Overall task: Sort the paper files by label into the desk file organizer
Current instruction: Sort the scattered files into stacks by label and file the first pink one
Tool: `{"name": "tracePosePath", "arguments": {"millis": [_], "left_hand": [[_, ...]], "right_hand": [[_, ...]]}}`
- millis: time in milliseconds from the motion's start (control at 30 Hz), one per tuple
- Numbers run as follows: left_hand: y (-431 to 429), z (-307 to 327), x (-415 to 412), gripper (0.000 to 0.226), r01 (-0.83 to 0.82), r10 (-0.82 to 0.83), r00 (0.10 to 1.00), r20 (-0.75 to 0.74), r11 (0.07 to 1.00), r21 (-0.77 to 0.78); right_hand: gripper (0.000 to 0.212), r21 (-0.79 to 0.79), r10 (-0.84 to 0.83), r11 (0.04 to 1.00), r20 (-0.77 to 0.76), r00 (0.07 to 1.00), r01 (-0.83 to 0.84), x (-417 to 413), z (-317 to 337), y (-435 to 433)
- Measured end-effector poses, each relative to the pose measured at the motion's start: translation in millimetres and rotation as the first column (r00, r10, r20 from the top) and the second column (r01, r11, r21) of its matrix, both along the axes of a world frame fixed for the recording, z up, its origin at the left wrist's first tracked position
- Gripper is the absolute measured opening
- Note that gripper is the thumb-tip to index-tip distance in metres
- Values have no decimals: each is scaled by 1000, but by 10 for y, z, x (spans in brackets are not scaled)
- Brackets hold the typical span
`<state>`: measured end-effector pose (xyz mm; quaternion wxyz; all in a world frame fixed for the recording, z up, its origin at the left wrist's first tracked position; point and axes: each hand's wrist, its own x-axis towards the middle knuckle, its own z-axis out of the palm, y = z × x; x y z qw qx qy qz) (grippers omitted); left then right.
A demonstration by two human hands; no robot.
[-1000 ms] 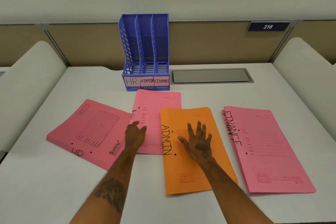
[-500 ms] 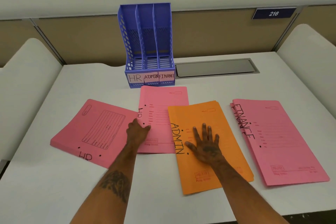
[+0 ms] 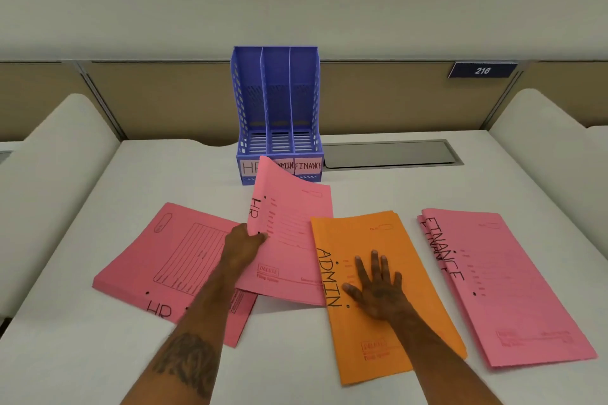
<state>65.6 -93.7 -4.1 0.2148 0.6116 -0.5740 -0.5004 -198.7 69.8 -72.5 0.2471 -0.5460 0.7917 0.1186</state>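
- Fingers (image 3: 260, 238) of your left hand (image 3: 241, 245) are curled onto the left edge of a pink HR file (image 3: 296, 240) and grip it just in front of the blue organizer (image 3: 278, 102)
- That file's left edge is raised off the table (image 3: 82, 365), and its far corner curls up against the organizer's front, covering part of the HR and ADMIN labels there
- Your right hand (image 3: 378, 289) lies palm down on the orange ADMIN file (image 3: 378, 233), its fingers (image 3: 373, 261) straight and spread; it presses and grips nothing
- You have the orange ADMIN file in front of the organizer and a little to its right, its left edge lying over the right edge of the pink HR file
- A thicker HR stack (image 3: 164, 256) of pink files lies in front of the organizer to the left, turned at an angle, with your left forearm crossing its near corner
- Pink FINANCE files (image 3: 513, 289) lie in front of the organizer to the far right, apart from the orange file
- Upright at the far side of the table, the organizer has three slots labelled HR, ADMIN and FINANCE from left to right
- A metal flap (image 3: 391, 153) sits in the table just right of the organizer, and a number plate (image 3: 482, 70) reading 216 hangs behind it to the right
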Motion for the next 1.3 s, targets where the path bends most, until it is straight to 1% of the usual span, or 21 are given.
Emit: {"name": "tracePosePath", "arguments": {"millis": [100,233,367,433,467,500,533,567,600,633,667,700,733,833,933,967,1067,1133,1200,1233,1300], "left_hand": [[14,197,191,26,3,-3,1000,-14,999,-51],[50,504,464,21,-26,18,997,-70,993,-116],[60,829,761,20,-36,11,989,-148,985,-169],[78,977,874,18,-53,13,979,-205,980,-191],[93,1051,915,17,-69,20,970,-241,978,-195],[108,1112,943,18,-82,24,959,-284,978,-194],[126,1158,963,20,-96,30,944,-329,978,-186],[147,1191,975,23,-107,36,928,-370,979,-172],[170,1213,976,24,-118,43,911,-410,980,-160],[187,1231,971,26,-128,48,893,-448,980,-150],[207,1251,957,28,-133,51,874,-483,981,-138],[224,1270,937,31,-135,53,857,-513,983,-125],[240,1287,911,34,-135,51,840,-541,984,-116],[298,1351,815,38,-117,27,803,-596,987,-113],[358,1395,726,39,-77,-17,803,-596,988,-131],[377,1400,705,39,-69,-25,802,-597,989,-134],[414,1382,650,40,-41,-57,812,-581,987,-154],[408,1324,632,43,-39,-52,839,-542,987,-154],[415,1234,634,56,-98,31,870,-492,989,-111],[413,1165,649,68,-155,100,887,-451,984,-86],[391,955,727,87,-324,288,890,-353,945,-45]], "right_hand": [[105,18,-9,1000,0,1000,9,5,18,-10],[86,44,-9,999,-11,1000,9,-5,-20,-14],[85,49,-43,998,-7,999,43,17,31,-2],[83,-15,-57,998,8,998,57,94,157,-46],[84,-86,-86,992,62,994,91,159,253,-103],[89,-167,-143,971,183,973,174,232,402,-178],[96,-226,-214,924,365,906,309,304,577,-284],[99,-238,-260,857,567,782,457,373,774,-399],[94,-197,-260,802,736,625,565,443,972,-507],[83,-134,-226,772,856,465,622,509,1169,-600],[72,-83,-178,763,926,332,641,557,1351,-676],[64,-67,-128,768,959,254,637,589,1511,-741],[58,-76,-73,782,974,213,618,615,1648,-794],[53,-130,48,824,986,161,551,609,1884,-920],[48,-98,84,845,995,51,526,552,2019,-977],[46,-92,89,845,996,31,527,529,2038,-991],[42,-106,116,822,993,18,559,460,2013,-1010],[39,-123,123,799,992,41,589,423,1966,-1018],[35,-132,120,793,991,59,595,404,1913,-1013],[33,-134,118,793,991,66,594,396,1888,-1007],[33,-133,111,791,991,74,597,380,1838,-993]]}}
